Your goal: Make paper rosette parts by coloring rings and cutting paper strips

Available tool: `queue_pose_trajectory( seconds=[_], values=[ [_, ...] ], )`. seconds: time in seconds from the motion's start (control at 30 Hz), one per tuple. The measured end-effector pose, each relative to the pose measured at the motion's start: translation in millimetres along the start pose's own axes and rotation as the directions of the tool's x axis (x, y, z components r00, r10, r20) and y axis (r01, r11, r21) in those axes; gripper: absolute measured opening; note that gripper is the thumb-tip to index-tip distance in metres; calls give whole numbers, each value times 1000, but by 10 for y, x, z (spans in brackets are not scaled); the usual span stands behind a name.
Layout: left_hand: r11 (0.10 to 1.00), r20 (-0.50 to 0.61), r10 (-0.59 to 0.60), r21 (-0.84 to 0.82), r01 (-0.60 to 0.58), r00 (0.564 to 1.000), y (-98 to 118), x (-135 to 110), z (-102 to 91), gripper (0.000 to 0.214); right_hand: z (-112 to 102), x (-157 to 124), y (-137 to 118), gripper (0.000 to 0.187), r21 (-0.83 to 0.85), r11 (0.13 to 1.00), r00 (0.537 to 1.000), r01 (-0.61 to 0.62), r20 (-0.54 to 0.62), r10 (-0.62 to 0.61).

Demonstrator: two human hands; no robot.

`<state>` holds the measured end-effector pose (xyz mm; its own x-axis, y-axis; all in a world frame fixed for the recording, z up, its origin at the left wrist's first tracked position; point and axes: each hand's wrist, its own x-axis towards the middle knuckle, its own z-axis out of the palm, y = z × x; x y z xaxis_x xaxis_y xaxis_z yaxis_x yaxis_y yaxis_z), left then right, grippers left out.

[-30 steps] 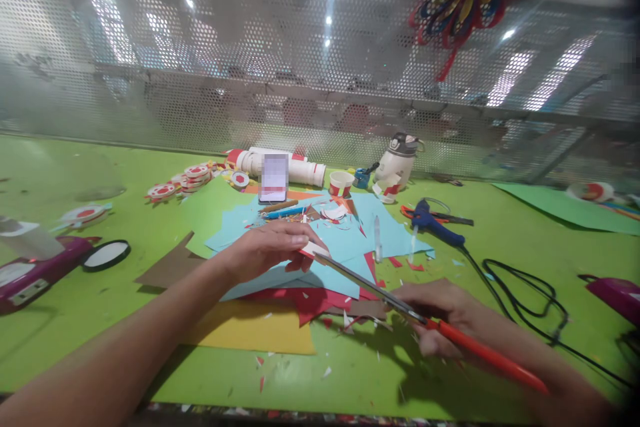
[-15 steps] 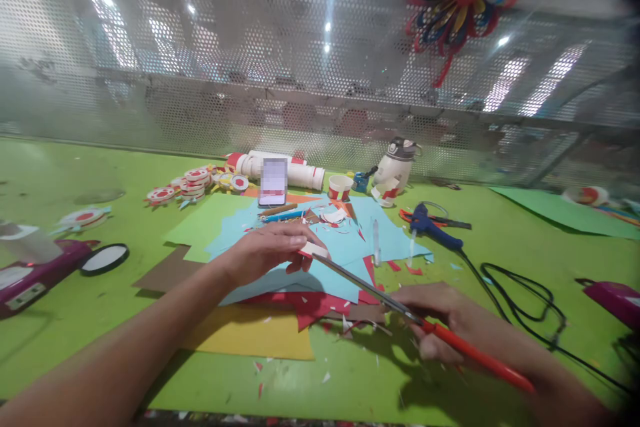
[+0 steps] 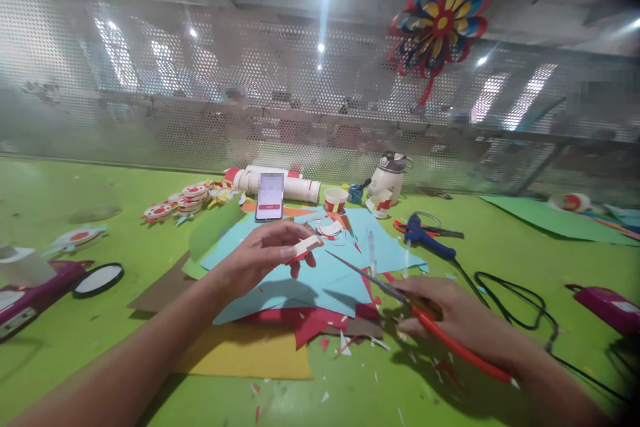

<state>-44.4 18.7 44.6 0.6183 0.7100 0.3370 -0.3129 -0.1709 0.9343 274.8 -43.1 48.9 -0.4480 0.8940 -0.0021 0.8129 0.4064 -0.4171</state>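
My left hand [image 3: 263,253] pinches a small red-and-white piece of paper [image 3: 307,246] between thumb and fingers, above the light blue sheets. My right hand [image 3: 445,310] is wrapped round red-handled scissors [image 3: 453,340]. Their blades point left toward the paper piece, with a gap between tip and paper. Beneath both hands lie light blue paper [image 3: 250,293], red paper [image 3: 313,325] and a yellow sheet [image 3: 250,350]. Small red and white scraps [image 3: 345,341] are scattered around them.
A phone [image 3: 269,197] stands upright behind the sheets, near white paper rolls [image 3: 295,187], a paper cup [image 3: 335,200] and a bottle [image 3: 387,177]. At right lies a blue glue gun [image 3: 427,237] with its black cord. A purple power strip [image 3: 45,293] sits at left.
The scissors have drawn back to the right, away from the paper piece, which has tilted in my left hand. The camera view has tipped upward slightly.
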Motion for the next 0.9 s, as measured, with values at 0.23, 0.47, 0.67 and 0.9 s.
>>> queue_pose_trajectory(
  seconds=[0.23,0.47,0.67,0.9],
  values=[
    [999,-11,30,-27,-30,1000,-10,-12,25,43,155,94,118,43,-178,976,992,-125,-23,123],
    [1000,-41,1,-18,-1,999,-8,-12,91,52,132,86,147,42,-115,987,994,-109,-1,109],
    [1000,-102,16,12,-15,995,-46,6,124,45,85,84,252,45,-80,995,998,-51,17,53],
    [995,-192,26,101,-7,981,-65,4,199,55,-49,96,38,30,49,999,982,-18,-190,27]
  ],
)
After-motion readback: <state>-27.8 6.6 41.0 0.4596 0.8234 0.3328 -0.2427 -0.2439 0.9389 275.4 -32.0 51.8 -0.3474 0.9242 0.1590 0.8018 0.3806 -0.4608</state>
